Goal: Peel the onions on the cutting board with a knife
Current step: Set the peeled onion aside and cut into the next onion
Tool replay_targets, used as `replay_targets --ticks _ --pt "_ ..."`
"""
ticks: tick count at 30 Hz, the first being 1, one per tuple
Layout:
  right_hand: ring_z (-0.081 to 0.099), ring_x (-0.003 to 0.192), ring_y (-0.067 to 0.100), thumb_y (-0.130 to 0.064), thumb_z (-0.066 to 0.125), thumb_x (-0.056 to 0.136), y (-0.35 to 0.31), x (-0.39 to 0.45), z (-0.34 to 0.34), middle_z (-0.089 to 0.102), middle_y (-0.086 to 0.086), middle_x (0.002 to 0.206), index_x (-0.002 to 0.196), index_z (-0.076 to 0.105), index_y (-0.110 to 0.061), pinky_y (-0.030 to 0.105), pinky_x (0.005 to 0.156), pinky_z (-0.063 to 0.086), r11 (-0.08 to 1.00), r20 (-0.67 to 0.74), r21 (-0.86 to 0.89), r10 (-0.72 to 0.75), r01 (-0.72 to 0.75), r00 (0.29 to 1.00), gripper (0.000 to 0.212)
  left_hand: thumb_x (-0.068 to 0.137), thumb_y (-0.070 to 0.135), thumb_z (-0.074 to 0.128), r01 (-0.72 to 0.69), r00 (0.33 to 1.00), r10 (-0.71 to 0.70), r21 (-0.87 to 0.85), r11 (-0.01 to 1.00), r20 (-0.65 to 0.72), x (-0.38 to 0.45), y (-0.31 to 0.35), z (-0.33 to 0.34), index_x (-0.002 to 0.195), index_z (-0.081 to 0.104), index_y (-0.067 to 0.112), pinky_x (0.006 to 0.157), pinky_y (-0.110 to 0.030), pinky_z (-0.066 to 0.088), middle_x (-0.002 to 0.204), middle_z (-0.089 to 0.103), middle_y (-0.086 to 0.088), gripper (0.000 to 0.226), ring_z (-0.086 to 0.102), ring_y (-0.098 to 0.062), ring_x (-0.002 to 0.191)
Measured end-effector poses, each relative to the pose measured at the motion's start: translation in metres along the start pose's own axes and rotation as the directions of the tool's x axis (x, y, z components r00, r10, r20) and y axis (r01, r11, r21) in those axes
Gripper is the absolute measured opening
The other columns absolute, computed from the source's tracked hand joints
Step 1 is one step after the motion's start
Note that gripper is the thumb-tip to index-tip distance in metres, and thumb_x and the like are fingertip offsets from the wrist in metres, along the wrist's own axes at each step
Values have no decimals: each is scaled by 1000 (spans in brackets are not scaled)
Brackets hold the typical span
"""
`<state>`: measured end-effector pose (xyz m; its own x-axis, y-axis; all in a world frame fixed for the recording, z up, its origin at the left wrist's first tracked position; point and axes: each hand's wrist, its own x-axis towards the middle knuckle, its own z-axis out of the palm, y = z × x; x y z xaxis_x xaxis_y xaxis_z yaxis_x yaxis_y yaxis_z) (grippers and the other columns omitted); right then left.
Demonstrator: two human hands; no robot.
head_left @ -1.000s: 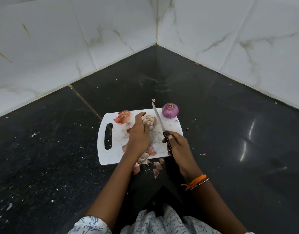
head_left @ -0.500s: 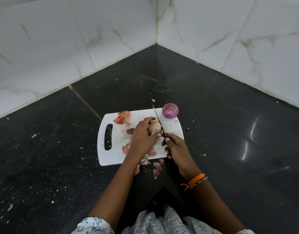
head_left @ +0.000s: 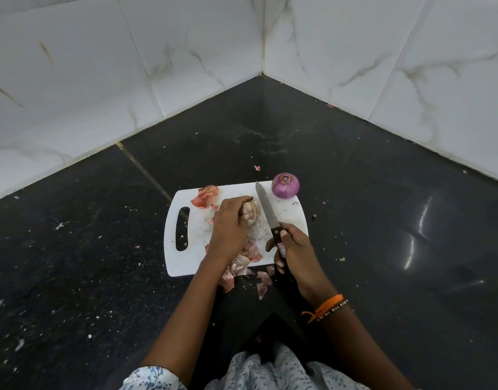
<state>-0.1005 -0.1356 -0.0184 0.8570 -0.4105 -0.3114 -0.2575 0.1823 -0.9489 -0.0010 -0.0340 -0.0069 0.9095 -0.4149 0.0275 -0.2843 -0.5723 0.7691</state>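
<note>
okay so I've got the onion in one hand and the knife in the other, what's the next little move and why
Probably bring the knife blade left onto the pale onion that your left hand grips on the cutting board, and catch its papery skin. The right hand holds the blade just beside that onion, seemingly not touching it, and dry skin seems to remain. The purple onion already looks peeled.

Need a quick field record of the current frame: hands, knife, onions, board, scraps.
left hand: grips the pale onion on the board
right hand: holds the knife by its dark handle, blade pointing away, beside the pale onion
purple onion: at the board's far right corner, untouched
cutting board: white, handle slot on the left, on the dark floor
peels: on the board's far left; more at its near edge
</note>
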Motion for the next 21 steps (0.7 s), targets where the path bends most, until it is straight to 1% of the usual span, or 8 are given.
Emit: replay_targets --ticks 3,6,8,11,13,15,18,21 --pt "39 38 6 -22 44 100 0 -2 2 62 -1 65 112 47 -25 18 39 35 999 25 -38 -16 17 1000 13 93 0 46 19 1000 -18 8 1000 -19 -1 0 2 131 49 16 102 -20 30 137 46 -5 41 41 -17 127" --pt "41 36 6 -16 58 93 -2 -2 3 63 1 67 109 39 -21 20 38 36 998 -7 -67 16 -16 1000 26 93 2 48 57 998 -56 27 998 -34 0 -1 3 134 45 15 106 -27 33 139 44 -5 43 40 -18 129" --pt "42 38 8 -13 56 94 -2 -2 2 64 4 67 106 39 -18 21 38 38 999 -10 -36 12 -13 1000 22 93 3 49 72 997 -70 44 996 -44 0 -1 3 136 44 15 106 -27 33 139 45 -6 44 41 -19 128" --pt "47 45 7 -20 46 99 -1 -3 0 68 1 69 106 43 -15 22 43 43 1000 31 -30 0 1 1000 9 93 6 50 88 995 -86 43 995 -43 1 -1 3 136 45 16 104 -27 34 139 48 -5 44 44 -18 127" --pt "47 47 6 -24 38 102 1 -3 -1 68 0 71 107 48 -16 21 46 43 998 48 -56 3 0 999 14 94 10 52 111 993 -109 38 993 -37 0 0 2 136 45 17 104 -29 36 139 49 -5 44 45 -20 127" --pt "42 46 5 -24 32 104 3 -2 -1 66 1 72 106 54 -16 19 44 38 998 40 -68 1 2 999 24 94 16 54 134 991 -133 42 990 -34 0 1 2 137 44 18 106 -33 36 140 49 -5 44 45 -21 128" --pt "37 44 4 -23 30 104 5 -1 -2 60 4 72 104 56 -15 18 43 33 997 23 -71 -3 4 1000 27 93 18 56 140 990 -140 34 990 -21 -1 3 -1 137 45 18 107 -36 35 140 49 -5 46 45 -22 128" --pt "38 44 2 -21 32 103 4 0 -3 57 2 69 103 56 -18 18 43 34 992 -1 -121 -23 23 1000 24 92 18 58 142 990 -142 25 990 -11 -1 4 -3 136 46 18 107 -36 36 138 51 -6 46 47 -23 126"
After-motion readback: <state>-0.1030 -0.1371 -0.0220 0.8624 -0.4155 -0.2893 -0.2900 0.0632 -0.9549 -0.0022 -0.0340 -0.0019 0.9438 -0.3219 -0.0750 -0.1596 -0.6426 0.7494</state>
